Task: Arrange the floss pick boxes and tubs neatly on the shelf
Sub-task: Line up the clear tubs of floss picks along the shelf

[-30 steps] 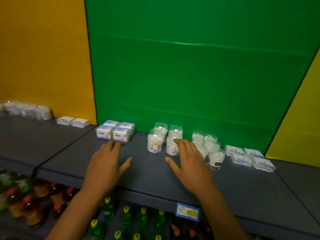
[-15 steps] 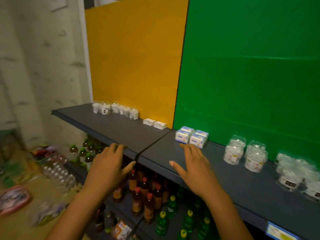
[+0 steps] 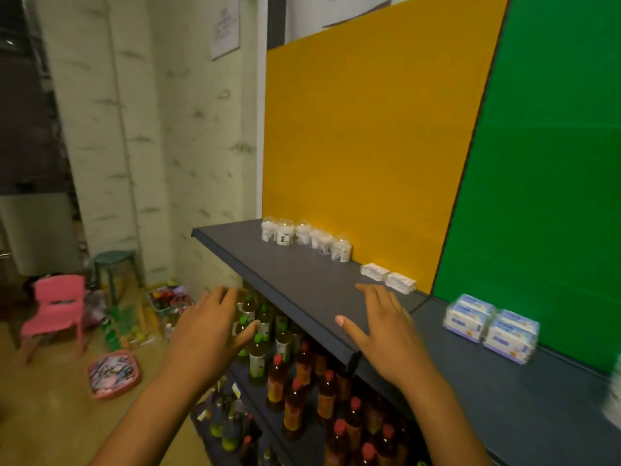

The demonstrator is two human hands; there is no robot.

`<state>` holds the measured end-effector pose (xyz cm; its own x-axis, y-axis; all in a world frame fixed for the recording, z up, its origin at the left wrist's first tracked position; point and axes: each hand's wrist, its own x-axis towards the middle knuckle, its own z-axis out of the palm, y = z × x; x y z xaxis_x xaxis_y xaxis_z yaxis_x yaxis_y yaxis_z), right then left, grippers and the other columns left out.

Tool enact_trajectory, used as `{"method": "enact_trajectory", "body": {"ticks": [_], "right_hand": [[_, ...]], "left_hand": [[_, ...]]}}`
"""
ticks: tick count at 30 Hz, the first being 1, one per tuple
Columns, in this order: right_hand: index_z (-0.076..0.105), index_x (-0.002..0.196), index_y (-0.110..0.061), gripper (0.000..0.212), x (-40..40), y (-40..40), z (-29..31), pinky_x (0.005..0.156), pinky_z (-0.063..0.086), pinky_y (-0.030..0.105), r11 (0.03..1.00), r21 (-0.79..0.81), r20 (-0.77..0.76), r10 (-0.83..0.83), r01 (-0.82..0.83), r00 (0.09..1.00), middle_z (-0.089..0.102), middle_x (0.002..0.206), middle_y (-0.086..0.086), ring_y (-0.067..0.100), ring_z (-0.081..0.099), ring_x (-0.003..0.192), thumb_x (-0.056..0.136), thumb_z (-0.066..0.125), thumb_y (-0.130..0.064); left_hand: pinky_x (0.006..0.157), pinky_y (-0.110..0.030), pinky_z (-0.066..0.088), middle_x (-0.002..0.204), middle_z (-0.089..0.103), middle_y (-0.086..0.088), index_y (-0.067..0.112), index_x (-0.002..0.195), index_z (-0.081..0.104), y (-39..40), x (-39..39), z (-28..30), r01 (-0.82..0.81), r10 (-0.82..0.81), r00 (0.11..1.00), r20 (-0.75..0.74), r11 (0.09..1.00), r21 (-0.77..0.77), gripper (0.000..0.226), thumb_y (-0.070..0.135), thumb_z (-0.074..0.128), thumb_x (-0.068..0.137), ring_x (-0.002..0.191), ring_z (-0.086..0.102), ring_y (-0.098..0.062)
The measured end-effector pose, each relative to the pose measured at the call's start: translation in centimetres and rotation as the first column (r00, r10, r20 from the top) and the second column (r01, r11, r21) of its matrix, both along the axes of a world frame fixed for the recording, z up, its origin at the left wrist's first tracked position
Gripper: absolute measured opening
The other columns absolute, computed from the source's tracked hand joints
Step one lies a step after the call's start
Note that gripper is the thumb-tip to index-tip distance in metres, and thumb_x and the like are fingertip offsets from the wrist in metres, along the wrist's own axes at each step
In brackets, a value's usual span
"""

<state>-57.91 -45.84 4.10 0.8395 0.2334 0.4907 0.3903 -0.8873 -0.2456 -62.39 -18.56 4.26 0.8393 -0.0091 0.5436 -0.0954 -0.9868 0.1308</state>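
Several clear floss pick tubs (image 3: 304, 237) stand in a row at the back left of the dark grey shelf (image 3: 302, 284), against the yellow panel. Two flat clear floss pick boxes (image 3: 388, 278) lie to their right. A block of blue-and-white floss pick boxes (image 3: 490, 327) sits further right before the green panel. My right hand (image 3: 383, 327) hovers over the shelf's front part, fingers spread, holding nothing, just short of the flat boxes. My left hand (image 3: 210, 331) hangs in the air off the shelf's front edge, fingers relaxed and empty.
Bottles with red and green caps (image 3: 295, 381) fill the lower shelves. On the floor at left are a pink chair (image 3: 55, 311), a green stool (image 3: 112, 267), a pink tray (image 3: 112, 373) and scattered goods. A blurred tub (image 3: 613, 398) shows at the right edge.
My view has swung left along the shelf. Both hands moved left with it, from the tubs by the green panel to the yellow section; they stay empty.
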Motion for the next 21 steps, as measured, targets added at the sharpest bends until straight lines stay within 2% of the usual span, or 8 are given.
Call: {"method": "enact_trajectory", "body": {"ticks": [5,8,12,17,21], "right_hand": [[0.026,0.147,-0.026,0.070,6.8,2.0,1.0,0.109,0.036,0.035,1.000,0.022,0.018,0.017,-0.017,1.000,0.033,0.146,-0.009,0.012,0.031,0.134,0.092,0.037,-0.068],[0.027,0.146,-0.026,0.070,10.7,2.5,1.4,0.107,0.039,0.035,1.000,0.021,0.029,0.011,-0.012,1.000,0.034,0.144,-0.009,0.012,0.033,0.133,0.091,0.036,-0.069],[0.032,0.143,-0.026,0.069,15.1,3.6,1.2,0.103,0.042,0.035,0.999,0.026,0.034,0.017,-0.018,0.999,0.038,0.142,-0.007,0.014,0.036,0.132,0.090,0.037,-0.069],[0.030,0.146,-0.025,0.070,18.7,6.0,0.5,0.107,0.038,0.034,0.999,0.021,-0.005,0.044,-0.044,0.999,0.035,0.146,-0.007,0.013,0.034,0.135,0.091,0.041,-0.067],[0.031,0.145,-0.027,0.069,22.0,7.2,0.5,0.104,0.040,0.032,1.000,0.005,-0.008,0.029,-0.029,1.000,0.037,0.144,-0.008,0.012,0.036,0.133,0.090,0.040,-0.068]], "left_hand": [[0.080,-0.033,0.050,0.119,0.058,0.002,0.024,0.131,0.048,1.8,6.5,2.1,-0.017,0.016,0.999,0.045,1.000,0.007,0.057,0.059,0.053,0.085,0.101,0.059,-0.017],[0.078,-0.030,0.049,0.121,0.056,0.003,0.025,0.132,0.047,2.2,10.1,2.9,-0.010,0.011,0.998,0.056,1.000,-0.019,0.058,0.059,0.052,0.085,0.097,0.060,-0.015],[0.079,-0.027,0.049,0.123,0.054,0.006,0.029,0.132,0.045,2.6,13.9,1.9,-0.012,0.013,1.000,0.025,0.999,-0.038,0.055,0.059,0.051,0.087,0.099,0.059,-0.012],[0.084,-0.029,0.052,0.124,0.053,0.006,0.029,0.132,0.045,4.7,17.8,0.6,0.001,-0.001,1.000,-0.004,0.997,-0.077,0.055,0.058,0.050,0.086,0.106,0.056,-0.013],[0.082,-0.028,0.053,0.128,0.051,0.006,0.029,0.132,0.044,6.2,21.7,0.1,0.012,-0.013,1.000,-0.003,0.990,-0.138,0.053,0.057,0.052,0.087,0.105,0.057,-0.012]]}}
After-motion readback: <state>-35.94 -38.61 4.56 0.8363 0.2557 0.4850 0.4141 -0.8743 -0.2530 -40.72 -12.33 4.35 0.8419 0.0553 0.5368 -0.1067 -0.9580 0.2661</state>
